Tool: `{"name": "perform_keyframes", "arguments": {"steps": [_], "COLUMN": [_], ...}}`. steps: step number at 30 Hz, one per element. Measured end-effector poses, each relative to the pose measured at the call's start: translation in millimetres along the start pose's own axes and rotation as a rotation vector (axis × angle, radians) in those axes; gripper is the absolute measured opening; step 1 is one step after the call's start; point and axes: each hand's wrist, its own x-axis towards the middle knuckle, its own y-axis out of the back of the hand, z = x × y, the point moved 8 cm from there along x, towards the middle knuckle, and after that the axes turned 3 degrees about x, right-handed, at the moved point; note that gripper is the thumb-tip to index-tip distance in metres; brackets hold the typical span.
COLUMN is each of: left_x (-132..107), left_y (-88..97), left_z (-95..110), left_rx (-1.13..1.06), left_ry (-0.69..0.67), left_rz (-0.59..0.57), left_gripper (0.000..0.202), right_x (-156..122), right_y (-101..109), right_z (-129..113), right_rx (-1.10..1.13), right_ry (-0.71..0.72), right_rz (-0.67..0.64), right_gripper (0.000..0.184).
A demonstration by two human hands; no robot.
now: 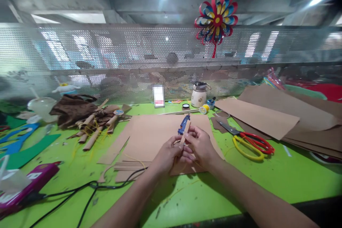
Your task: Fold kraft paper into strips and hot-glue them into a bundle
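Observation:
My left hand (171, 153) and my right hand (201, 146) meet over a stack of brown cardboard sheets (149, 139) in the middle of the green table. Both hands are closed around a small rolled strip of brown paper (186, 132) that stands up between the fingers. Just behind the strip a blue glue gun (184, 123) points away from me; which hand grips it is unclear. Its black cord (107, 186) runs off to the lower left.
Red and yellow scissors (249, 143) lie right of the hands, beside large brown sheets (269, 114). Rolled paper tubes (94, 124) and brown cloth lie at the left. A jar (199, 96), a yellow spool and a pink case (29, 181) are also on the table. A perforated metal screen stands behind.

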Motion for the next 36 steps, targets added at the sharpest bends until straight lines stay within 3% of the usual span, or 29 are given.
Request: {"name": "perform_keyframes", "arguments": {"steps": [3,6,9,16,29,36], "left_x": [0.4,1.5,0.9,-1.6,0.2,0.7], "left_y": [-1.0,5.5,10.2,11.7,14.7,17.7], "left_z": [-0.6,-1.3,-0.5,3.9,5.0,6.0], "left_rx": [0.031,0.094,0.168,0.266,0.186,0.218], "left_ry": [0.022,0.025,0.007,-0.017,-0.081,-0.073], "left_rz": [-0.006,0.065,0.112,0.089,0.077,0.096], "left_gripper": [0.034,0.028,0.034,0.035,0.033,0.032], "right_x": [-1.5,-4.2,-6.1,-6.8,-7.1,-6.5], "right_y": [0.8,-1.5,-3.3,-4.5,-12.1,-17.2], "right_z": [-0.6,-2.6,-6.5,-5.8,-6.6,-5.2], "right_rx": [-0.041,-0.065,-0.109,-0.055,0.044,0.076], "right_ry": [0.0,0.02,0.065,0.049,0.044,-0.041], "right_rz": [0.016,0.015,0.016,0.006,-0.073,-0.122], "right_gripper": [0.031,0.03,0.029,0.026,0.028,0.041]}}
